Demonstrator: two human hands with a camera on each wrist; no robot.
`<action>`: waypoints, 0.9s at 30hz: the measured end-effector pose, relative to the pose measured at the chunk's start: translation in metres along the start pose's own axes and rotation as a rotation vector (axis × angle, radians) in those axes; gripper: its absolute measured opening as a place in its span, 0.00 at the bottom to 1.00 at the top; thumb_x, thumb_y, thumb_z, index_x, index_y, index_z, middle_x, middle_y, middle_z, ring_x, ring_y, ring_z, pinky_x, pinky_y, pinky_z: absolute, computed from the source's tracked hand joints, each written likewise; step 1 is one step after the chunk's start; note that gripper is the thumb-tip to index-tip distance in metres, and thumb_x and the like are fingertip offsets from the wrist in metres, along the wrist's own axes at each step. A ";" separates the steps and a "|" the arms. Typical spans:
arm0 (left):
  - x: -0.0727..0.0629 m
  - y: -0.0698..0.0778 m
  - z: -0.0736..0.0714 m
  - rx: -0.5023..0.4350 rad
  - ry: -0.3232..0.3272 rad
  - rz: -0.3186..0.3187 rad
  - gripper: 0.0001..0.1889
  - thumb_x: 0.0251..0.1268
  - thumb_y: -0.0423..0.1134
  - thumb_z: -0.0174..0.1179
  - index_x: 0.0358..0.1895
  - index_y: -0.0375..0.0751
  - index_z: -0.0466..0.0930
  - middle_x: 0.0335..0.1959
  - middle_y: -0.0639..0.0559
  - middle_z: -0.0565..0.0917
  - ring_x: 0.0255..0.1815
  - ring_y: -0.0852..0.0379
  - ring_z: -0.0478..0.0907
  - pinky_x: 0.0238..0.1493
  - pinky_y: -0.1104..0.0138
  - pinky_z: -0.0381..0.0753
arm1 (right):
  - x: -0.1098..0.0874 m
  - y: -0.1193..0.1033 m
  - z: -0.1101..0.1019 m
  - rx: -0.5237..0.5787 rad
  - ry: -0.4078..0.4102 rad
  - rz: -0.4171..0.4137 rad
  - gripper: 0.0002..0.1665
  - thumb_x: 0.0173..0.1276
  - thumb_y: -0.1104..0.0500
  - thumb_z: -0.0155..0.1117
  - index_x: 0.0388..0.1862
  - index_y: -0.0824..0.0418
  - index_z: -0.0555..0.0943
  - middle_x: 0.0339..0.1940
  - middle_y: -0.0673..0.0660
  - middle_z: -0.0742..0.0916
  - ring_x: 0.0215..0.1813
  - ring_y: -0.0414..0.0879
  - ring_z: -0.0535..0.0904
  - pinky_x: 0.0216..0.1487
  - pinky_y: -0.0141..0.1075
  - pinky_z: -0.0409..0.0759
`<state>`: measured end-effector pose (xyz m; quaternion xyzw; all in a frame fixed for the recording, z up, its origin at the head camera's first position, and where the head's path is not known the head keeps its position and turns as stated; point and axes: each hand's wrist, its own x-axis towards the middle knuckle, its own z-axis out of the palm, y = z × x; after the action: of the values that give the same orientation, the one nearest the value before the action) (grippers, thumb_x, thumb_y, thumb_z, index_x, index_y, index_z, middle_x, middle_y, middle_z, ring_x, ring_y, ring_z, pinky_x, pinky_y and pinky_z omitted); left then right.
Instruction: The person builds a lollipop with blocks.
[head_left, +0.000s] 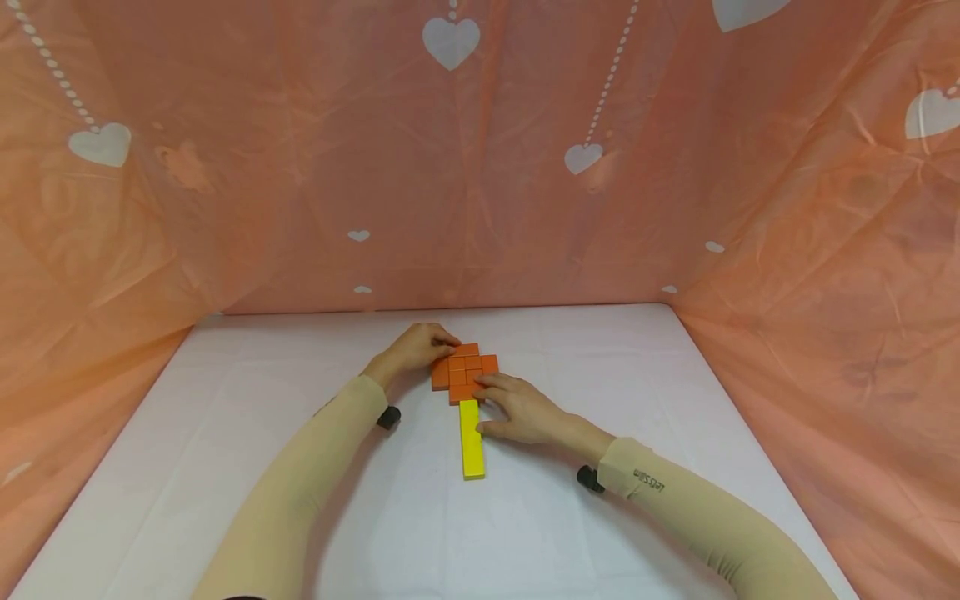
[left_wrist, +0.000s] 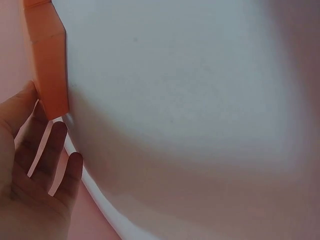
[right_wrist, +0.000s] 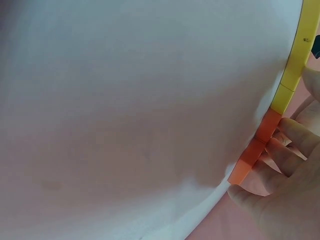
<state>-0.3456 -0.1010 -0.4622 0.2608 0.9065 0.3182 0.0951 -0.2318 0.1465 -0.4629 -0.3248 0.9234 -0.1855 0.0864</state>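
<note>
Flat orange blocks (head_left: 457, 364) lie edge to edge in a cluster on the white table. A long yellow strip of blocks (head_left: 472, 450) runs from the cluster toward the near side. My left hand (head_left: 420, 346) touches the cluster's upper left corner; in the left wrist view its fingers are spread and the thumb tip meets an orange block (left_wrist: 51, 75). From the right, my right hand (head_left: 525, 410) rests its fingertips along the cluster's right edge, with the thumb beside the yellow strip. The right wrist view shows those fingers lightly bent against the orange side (right_wrist: 248, 157).
The white tablecloth (head_left: 600, 358) spreads around the blocks. Pink-orange curtains (head_left: 525, 225) with white hearts stand behind and along both sides. A small black device (head_left: 388, 417) is on the left wrist and a similar black device (head_left: 590, 478) on the right.
</note>
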 end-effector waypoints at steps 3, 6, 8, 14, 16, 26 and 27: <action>-0.001 0.001 0.000 -0.004 -0.002 0.002 0.13 0.78 0.35 0.60 0.58 0.36 0.87 0.54 0.43 0.86 0.55 0.47 0.82 0.61 0.54 0.81 | 0.000 0.000 0.000 -0.002 -0.001 -0.002 0.36 0.73 0.44 0.68 0.74 0.58 0.76 0.81 0.59 0.69 0.81 0.59 0.63 0.80 0.54 0.61; -0.001 0.001 -0.001 0.007 0.000 0.000 0.13 0.78 0.35 0.60 0.58 0.37 0.87 0.54 0.43 0.86 0.56 0.46 0.81 0.63 0.53 0.81 | 0.001 0.000 0.000 -0.003 -0.002 -0.002 0.36 0.73 0.44 0.68 0.74 0.58 0.76 0.81 0.58 0.70 0.81 0.59 0.63 0.80 0.54 0.62; -0.001 0.002 -0.001 0.008 -0.001 -0.007 0.14 0.78 0.36 0.60 0.58 0.38 0.87 0.54 0.44 0.86 0.57 0.46 0.81 0.63 0.52 0.80 | 0.001 0.000 0.000 -0.002 -0.003 -0.001 0.36 0.73 0.44 0.68 0.74 0.58 0.76 0.81 0.58 0.70 0.81 0.59 0.63 0.80 0.54 0.62; 0.000 0.000 0.000 -0.012 -0.001 -0.008 0.13 0.78 0.35 0.60 0.58 0.38 0.88 0.55 0.44 0.86 0.56 0.46 0.81 0.63 0.53 0.81 | 0.000 -0.001 0.000 0.004 -0.004 0.008 0.36 0.73 0.44 0.68 0.74 0.58 0.76 0.81 0.58 0.70 0.81 0.59 0.63 0.80 0.55 0.61; 0.000 0.000 0.000 -0.014 -0.002 -0.008 0.13 0.78 0.35 0.60 0.58 0.38 0.88 0.55 0.43 0.86 0.57 0.46 0.81 0.64 0.53 0.80 | 0.000 -0.001 0.000 0.001 -0.003 0.010 0.36 0.73 0.44 0.68 0.74 0.57 0.76 0.81 0.58 0.70 0.81 0.59 0.63 0.80 0.55 0.61; -0.002 0.000 0.002 -0.003 0.002 0.010 0.15 0.78 0.36 0.60 0.60 0.36 0.86 0.55 0.42 0.86 0.54 0.48 0.81 0.61 0.54 0.82 | 0.000 -0.001 -0.001 -0.001 -0.006 0.016 0.37 0.73 0.43 0.68 0.75 0.57 0.75 0.81 0.58 0.70 0.81 0.59 0.63 0.80 0.55 0.61; -0.002 -0.001 0.002 -0.003 0.003 0.010 0.15 0.78 0.36 0.60 0.60 0.36 0.86 0.55 0.42 0.85 0.53 0.48 0.81 0.61 0.54 0.82 | 0.000 -0.001 0.000 0.000 -0.006 0.016 0.37 0.73 0.43 0.68 0.75 0.57 0.75 0.81 0.58 0.70 0.81 0.59 0.63 0.80 0.55 0.61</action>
<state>-0.3434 -0.1013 -0.4642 0.2648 0.9048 0.3203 0.0924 -0.2310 0.1458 -0.4620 -0.3177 0.9258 -0.1840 0.0905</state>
